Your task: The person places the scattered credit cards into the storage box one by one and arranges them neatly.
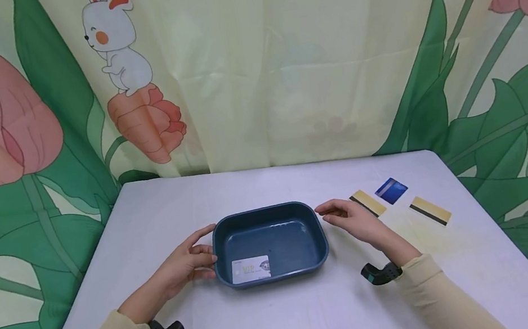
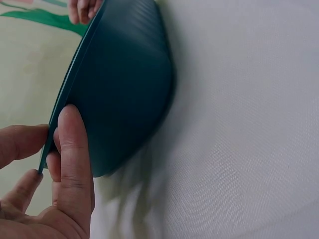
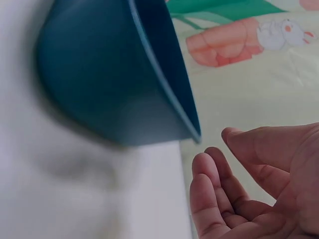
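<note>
A dark blue rectangular plastic tub (image 1: 276, 280) stands on the table, with a silver-grey card marked VIP (image 1: 250, 269) lying flat in its front left corner. At the tub's left end my left hand (image 1: 183, 264) holds the rim; the left wrist view shows fingertips (image 2: 73, 122) against the outer wall and others on the rim's far side. My right hand (image 1: 352, 220) hovers just off the tub's right end, its loosely bent fingers holding nothing. In the right wrist view a gap separates its thumb (image 3: 249, 142) from the rim.
Right of the right hand lie a gold card (image 1: 369, 203) with a dark stripe, a blue card (image 1: 391, 191) and another gold striped card (image 1: 430, 210). A white cloth covers the table (image 1: 278, 327). Behind it hangs a printed curtain (image 1: 271, 72).
</note>
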Available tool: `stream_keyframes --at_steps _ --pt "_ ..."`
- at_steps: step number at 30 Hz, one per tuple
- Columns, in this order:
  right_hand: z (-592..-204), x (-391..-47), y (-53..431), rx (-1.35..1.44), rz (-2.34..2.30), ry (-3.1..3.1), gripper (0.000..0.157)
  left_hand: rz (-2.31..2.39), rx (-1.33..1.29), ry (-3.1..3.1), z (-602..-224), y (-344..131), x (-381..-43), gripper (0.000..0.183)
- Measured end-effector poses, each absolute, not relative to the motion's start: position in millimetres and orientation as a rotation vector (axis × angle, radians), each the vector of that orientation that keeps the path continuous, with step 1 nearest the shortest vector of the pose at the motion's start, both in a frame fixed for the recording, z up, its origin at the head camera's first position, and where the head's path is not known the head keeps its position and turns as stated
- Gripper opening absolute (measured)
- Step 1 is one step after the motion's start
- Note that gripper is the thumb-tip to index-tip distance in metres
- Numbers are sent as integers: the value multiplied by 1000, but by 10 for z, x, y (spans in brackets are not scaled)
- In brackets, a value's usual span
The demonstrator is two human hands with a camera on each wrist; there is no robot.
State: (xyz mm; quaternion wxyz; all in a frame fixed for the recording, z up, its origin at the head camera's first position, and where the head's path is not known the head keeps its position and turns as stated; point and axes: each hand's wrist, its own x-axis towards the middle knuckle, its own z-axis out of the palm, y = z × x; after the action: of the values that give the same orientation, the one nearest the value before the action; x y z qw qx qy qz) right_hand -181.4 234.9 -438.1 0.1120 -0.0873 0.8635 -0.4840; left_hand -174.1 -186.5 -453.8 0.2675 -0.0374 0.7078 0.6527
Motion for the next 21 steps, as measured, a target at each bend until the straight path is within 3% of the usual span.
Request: stream_keyframes --at_steps 21 --pt "-4495 -1714 2825 -124 -1386 2562 35 1756 -105 1904 -4530 -1865 -1749 79"
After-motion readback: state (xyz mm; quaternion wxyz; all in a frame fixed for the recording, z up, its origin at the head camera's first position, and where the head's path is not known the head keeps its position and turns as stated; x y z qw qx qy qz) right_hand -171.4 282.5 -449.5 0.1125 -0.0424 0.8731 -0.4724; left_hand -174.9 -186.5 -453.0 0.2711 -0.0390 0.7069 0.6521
